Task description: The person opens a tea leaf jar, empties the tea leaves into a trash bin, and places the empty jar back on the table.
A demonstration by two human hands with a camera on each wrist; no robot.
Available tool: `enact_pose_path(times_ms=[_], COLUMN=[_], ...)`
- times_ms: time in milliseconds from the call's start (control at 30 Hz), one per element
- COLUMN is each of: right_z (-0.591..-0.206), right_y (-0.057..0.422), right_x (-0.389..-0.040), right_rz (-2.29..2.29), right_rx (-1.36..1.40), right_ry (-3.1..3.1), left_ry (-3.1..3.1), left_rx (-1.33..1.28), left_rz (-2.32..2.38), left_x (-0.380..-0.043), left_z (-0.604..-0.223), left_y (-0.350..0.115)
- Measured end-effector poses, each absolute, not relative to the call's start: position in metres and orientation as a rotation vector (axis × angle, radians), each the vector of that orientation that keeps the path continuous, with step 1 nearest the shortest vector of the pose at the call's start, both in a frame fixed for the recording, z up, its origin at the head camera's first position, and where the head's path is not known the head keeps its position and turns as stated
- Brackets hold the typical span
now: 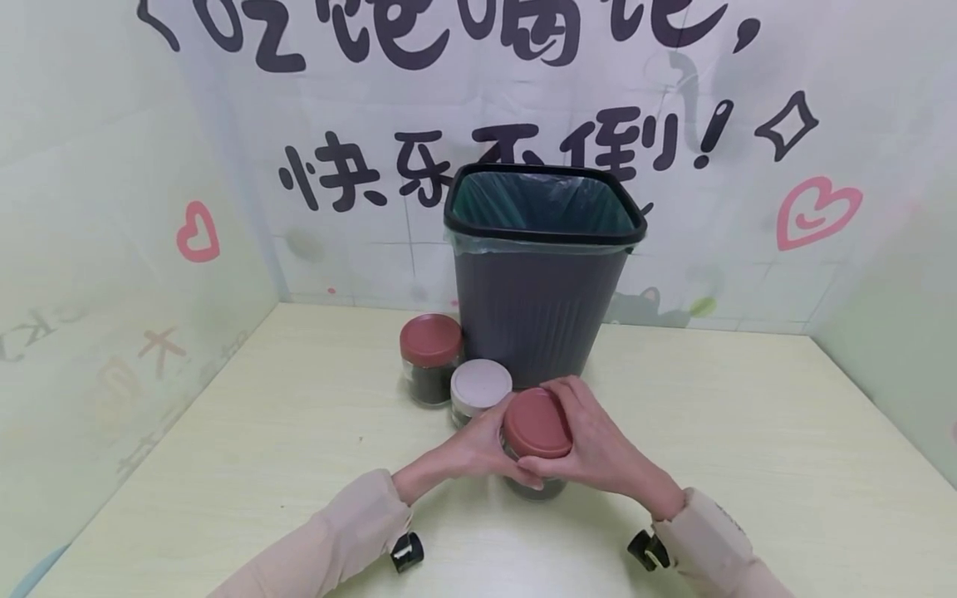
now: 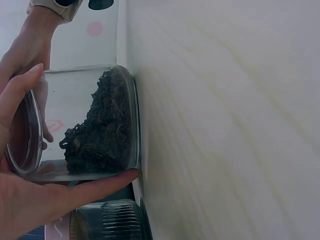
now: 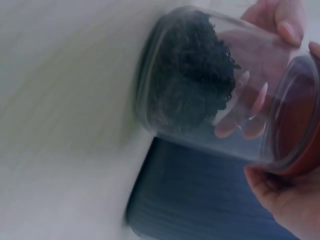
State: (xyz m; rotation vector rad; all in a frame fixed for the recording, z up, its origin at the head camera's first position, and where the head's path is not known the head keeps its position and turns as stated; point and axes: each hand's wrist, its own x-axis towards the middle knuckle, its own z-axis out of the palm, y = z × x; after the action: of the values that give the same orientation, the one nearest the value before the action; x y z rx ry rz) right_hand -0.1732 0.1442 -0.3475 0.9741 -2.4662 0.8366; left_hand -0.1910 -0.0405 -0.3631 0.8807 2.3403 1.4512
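A clear jar (image 2: 100,125) with a red lid (image 1: 537,422) stands between both hands, its base at or just above the tabletop. Dark, curly dried bits, like tea leaves, part-fill it. My left hand (image 1: 478,448) holds the jar's side, one finger stretched along the glass toward the base in the left wrist view. From the other side, my right hand (image 1: 606,448) grips the red lid around its rim. The lid still sits on the jar's mouth. Just behind the left hand is a smaller jar with a whitish lid (image 1: 481,384); its ribbed glass (image 2: 112,220) shows in the left wrist view.
A dark bin (image 1: 531,311) lined with a thin bag stands behind the jars. Left of it, another red-lidded jar (image 1: 431,353) with dark contents rests on the pale table (image 1: 299,465). Printed cloth walls (image 1: 359,274) enclose the back and sides.
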Motion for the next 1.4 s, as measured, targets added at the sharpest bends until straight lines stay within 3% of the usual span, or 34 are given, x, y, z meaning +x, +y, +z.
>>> enact_pose_path(times_ms=[467,833,1400], right_z=[-0.336,-0.348,-0.339], right_y=[0.152,0.136,0.145], right_x=[-0.173,-0.163,-0.169], right_rz=[0.906,0.692,0.82], right_rx=[1.146,0.791,1.048], right_ry=[-2.625,-2.525,-2.583], left_ry=[2.281,2.314,2.294], left_rx=[0.912,0.938,0.894], left_rz=[1.454,1.457,1.453], left_x=[-0.191,-0.191,-0.189], left_z=[-0.362,-0.363,-0.361], left_y=[-0.045,-0.046,-0.045])
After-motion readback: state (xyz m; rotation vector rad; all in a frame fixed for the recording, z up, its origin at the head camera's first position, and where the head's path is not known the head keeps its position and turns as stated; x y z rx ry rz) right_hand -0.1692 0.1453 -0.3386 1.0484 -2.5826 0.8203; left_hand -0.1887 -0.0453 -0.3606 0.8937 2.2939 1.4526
